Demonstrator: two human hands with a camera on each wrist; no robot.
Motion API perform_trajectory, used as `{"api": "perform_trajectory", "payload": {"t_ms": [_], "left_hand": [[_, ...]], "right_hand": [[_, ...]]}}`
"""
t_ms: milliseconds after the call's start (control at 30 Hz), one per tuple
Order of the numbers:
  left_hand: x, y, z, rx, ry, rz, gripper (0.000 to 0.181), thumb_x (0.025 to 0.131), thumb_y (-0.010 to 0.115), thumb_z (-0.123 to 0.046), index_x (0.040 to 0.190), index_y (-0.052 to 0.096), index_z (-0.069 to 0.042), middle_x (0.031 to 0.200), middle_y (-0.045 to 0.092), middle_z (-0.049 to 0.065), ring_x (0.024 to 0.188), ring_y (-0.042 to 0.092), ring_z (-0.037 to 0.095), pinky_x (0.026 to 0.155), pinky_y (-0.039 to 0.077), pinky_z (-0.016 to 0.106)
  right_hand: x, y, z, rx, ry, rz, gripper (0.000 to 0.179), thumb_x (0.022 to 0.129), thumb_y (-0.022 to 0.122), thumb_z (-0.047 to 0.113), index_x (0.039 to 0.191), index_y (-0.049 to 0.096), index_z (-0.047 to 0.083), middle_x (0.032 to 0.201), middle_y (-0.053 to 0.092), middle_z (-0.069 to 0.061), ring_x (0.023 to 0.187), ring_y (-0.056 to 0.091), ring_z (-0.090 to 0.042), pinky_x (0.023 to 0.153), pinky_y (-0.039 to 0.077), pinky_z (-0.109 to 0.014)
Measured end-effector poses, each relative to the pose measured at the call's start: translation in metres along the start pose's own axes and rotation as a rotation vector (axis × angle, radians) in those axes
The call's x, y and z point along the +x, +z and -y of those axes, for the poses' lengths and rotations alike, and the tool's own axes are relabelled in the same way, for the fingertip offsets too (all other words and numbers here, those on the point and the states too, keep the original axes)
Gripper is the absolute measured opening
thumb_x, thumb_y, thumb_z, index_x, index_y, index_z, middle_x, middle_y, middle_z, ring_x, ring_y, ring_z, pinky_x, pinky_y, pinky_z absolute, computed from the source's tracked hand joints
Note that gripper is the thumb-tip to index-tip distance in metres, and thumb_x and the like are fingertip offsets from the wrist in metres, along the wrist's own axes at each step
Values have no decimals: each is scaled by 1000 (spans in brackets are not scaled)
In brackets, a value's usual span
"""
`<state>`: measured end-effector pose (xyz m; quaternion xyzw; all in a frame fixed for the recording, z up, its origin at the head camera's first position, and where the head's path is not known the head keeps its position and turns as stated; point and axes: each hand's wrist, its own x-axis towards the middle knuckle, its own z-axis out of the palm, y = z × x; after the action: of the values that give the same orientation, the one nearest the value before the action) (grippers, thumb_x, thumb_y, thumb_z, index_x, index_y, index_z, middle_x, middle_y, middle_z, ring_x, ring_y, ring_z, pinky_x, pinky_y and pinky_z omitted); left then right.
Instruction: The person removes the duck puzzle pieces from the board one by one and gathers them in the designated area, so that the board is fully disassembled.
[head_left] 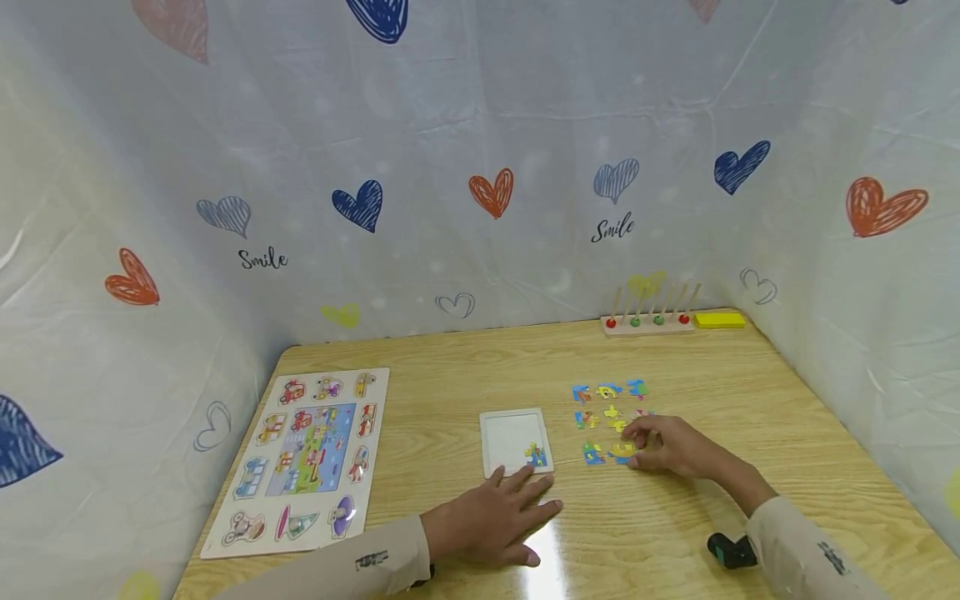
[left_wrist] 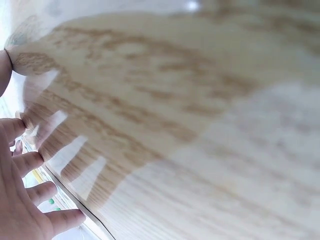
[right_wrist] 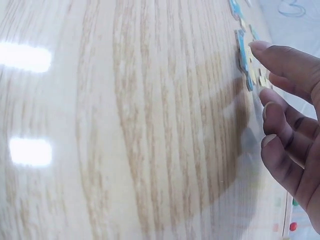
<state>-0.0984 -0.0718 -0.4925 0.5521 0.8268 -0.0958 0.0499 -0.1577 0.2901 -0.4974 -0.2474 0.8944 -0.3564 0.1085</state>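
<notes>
A white puzzle tray [head_left: 508, 435] lies mid-table with one colorful jigsaw piece [head_left: 536, 455] in its near right corner. My left hand [head_left: 498, 515] rests with fingers spread, fingertips right at the tray's near edge. To the tray's right, several loose jigsaw pieces [head_left: 593, 452] lie in rough rows. My right hand [head_left: 675, 448] is over the near right of them, fingers loosely bent and thumb apart. Its thumb tip is right beside a yellow and blue piece [head_left: 622, 452]. In the right wrist view, the right hand [right_wrist: 290, 115] shows nothing between its fingers, close by a blue-edged piece [right_wrist: 244, 57].
A large picture puzzle board [head_left: 375, 467] with vehicles lies at the left. Along the back right stand a wooden peg rack [head_left: 648, 328] with red and green beads and a yellow block [head_left: 720, 320]. A black object [head_left: 731, 551] lies near the right sleeve. Heart-printed curtains [head_left: 420, 275] surround the table.
</notes>
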Motion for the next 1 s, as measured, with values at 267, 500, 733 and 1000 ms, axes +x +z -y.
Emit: {"api": "perform_trajectory", "payload": {"t_ms": [267,500,733,1000], "left_hand": [[-2,1,1,20,7,-19,69,104,26,-63,160,29,-23,166,27,10,150,31,36,108,46,50],[-11,5,11,-29,-11,-71,68,103,28,-63,158,33,-22,164,30,11,149,32,38,109,44,54],[-26,7,22,-28,-68,-71,67,103,32,-62,158,34,-24,164,29,13,148,33,40,109,44,55],[-32,7,26,-46,-111,4,68,103,31,-62,160,28,-26,166,25,12,149,31,39,108,44,55]], "right_hand": [[6,-1,8,-7,-24,7,37,90,77,26,116,68,2,92,64,1,71,50,-4,63,46,-22],[15,5,14,-12,-40,24,33,92,75,24,116,68,3,93,64,3,72,52,-2,63,47,-22],[26,14,28,27,-55,51,30,92,74,22,115,68,3,92,65,2,65,51,-2,60,47,-21],[39,26,43,69,-70,80,32,94,73,21,117,67,0,92,64,1,61,48,-1,57,45,-20]]}}
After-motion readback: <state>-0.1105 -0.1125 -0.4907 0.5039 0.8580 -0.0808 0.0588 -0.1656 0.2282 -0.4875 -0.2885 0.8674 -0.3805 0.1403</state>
